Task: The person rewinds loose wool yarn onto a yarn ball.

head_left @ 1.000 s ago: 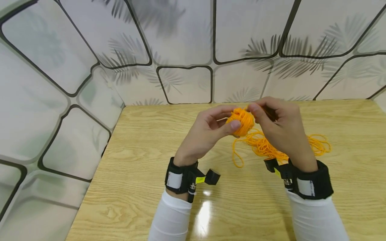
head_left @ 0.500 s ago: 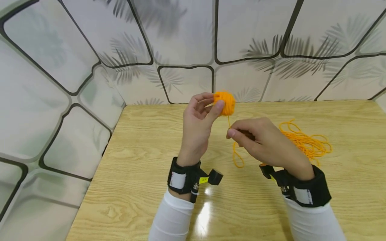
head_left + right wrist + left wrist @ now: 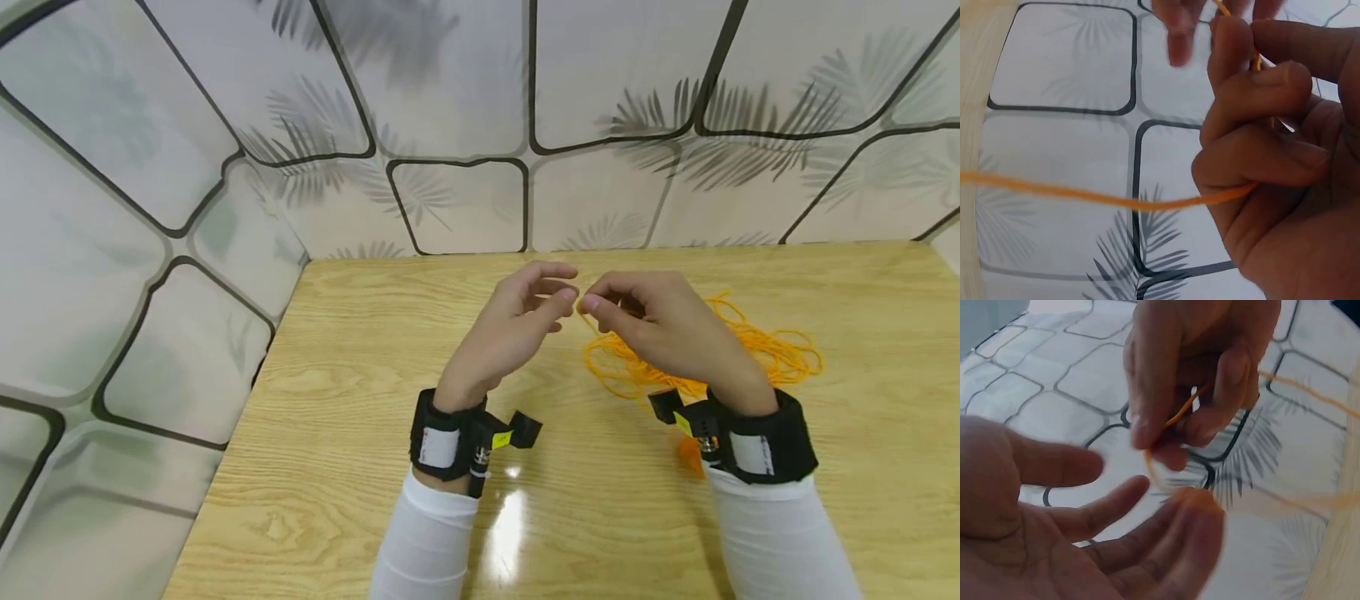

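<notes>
Indeed, the right hand (image 3: 663, 321) pinches orange yarn (image 3: 1141, 205) — the left hand (image 3: 517, 325) relaxed — tangled coils (image 3: 776, 354) lie near the wood-grained tabletop's (image 3: 337, 358) far edge.

Loose yarn (image 3: 772, 354): spread on bench (image 3: 322, 500), right half
Yarn ball (image 3: 687, 456): partly hidden by right wrist strap (image 3: 791, 446)
Wall (image 3: 457, 208): set behind

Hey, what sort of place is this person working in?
Probably an indoor tabletop set up for recorded handiwork: a wood-grain table backed by leaf-patterned wall covering, with orange yarn heaped on it and wrist-worn cameras.
</notes>
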Demonstrator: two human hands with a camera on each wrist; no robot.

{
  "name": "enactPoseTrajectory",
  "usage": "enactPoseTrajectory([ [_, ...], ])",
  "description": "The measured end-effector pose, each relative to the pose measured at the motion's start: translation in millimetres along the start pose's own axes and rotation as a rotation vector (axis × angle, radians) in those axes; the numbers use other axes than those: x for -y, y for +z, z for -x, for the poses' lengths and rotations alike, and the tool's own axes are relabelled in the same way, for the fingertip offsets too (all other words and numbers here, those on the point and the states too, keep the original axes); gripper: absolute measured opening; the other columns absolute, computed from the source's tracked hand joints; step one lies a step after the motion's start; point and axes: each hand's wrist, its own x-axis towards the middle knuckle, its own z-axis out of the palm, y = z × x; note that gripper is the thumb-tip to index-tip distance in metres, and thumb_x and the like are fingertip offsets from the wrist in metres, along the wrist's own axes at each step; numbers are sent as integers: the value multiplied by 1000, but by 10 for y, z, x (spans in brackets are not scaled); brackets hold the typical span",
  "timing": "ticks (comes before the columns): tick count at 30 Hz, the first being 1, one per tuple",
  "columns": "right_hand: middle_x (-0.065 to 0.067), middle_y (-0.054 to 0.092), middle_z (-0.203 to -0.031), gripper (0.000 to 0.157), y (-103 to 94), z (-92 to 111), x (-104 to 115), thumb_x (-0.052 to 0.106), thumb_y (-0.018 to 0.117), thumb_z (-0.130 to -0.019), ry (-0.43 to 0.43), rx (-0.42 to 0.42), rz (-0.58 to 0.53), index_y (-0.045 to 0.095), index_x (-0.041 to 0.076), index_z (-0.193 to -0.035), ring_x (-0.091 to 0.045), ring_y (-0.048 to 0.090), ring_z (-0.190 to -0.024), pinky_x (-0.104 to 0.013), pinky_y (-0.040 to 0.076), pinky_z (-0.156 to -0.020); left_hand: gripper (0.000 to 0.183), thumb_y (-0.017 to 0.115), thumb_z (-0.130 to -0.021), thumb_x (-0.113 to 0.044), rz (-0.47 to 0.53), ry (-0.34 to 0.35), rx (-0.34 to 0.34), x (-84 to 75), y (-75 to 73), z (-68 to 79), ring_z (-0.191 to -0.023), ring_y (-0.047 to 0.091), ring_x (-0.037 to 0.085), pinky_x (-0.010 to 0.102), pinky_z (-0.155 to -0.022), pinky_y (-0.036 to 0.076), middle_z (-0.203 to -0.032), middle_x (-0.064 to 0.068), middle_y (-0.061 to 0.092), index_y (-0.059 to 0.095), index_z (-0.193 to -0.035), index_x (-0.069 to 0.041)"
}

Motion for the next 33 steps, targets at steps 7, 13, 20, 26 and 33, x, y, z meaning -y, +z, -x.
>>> enactPoseTrajectory([
  [7, 5, 53, -70, 20, -135, 62, 6, 36, 50, -94, 21, -17, 69, 63, 21, -91, -12, 42, -54, -27, 36, -49, 20, 59, -88, -24, -617, -71, 126, -109, 179, 89, -74, 54, 11, 21, -62, 45, -87, -3, 56, 56, -103, -12],
  [13, 6, 51, -69, 16, -216, 113, 54, 34, 51, -94, 0, -31, 145, 62, 22, -91, -10, 43, -54, -26, 37, -49, 33, 63, -85, -40, -781, -137, 130, -119, 364, 108, -56, 51, 10, 24, -49, 41, -71, -5, 53, 53, -101, -12],
  [20, 8, 59, -80, 18, -288, 136, 86, 33, 53, -92, 63, -171, 168, 64, 20, -98, -10, 49, -64, -24, 40, -56, 10, 62, -86, -34, -978, 1, 512, -48, 689, 101, -71, 52, 1, 18, -58, 42, -82, -16, 55, 61, -90, -25],
  [26, 3, 60, -96, 27, -425, 265, 105, 37, 53, -92, 146, -21, 195, 60, 18, -110, -14, 54, -77, -31, 44, -65, 23, 55, -90, -41, -1163, 297, 513, 283, 1260, -43, -85, 45, 3, 14, -78, 37, -99, -11, 46, 62, -98, -22],
  [33, 0, 58, -105, 33, -574, 355, -98, 38, 54, -91, 194, 107, 214, 56, 17, -116, -16, 54, -84, -35, 46, -70, 46, 52, -89, -48, -1171, 265, 593, 512, 1501, -98, -109, 42, 10, 19, -94, 31, -127, -7, 44, 50, -131, -29],
])
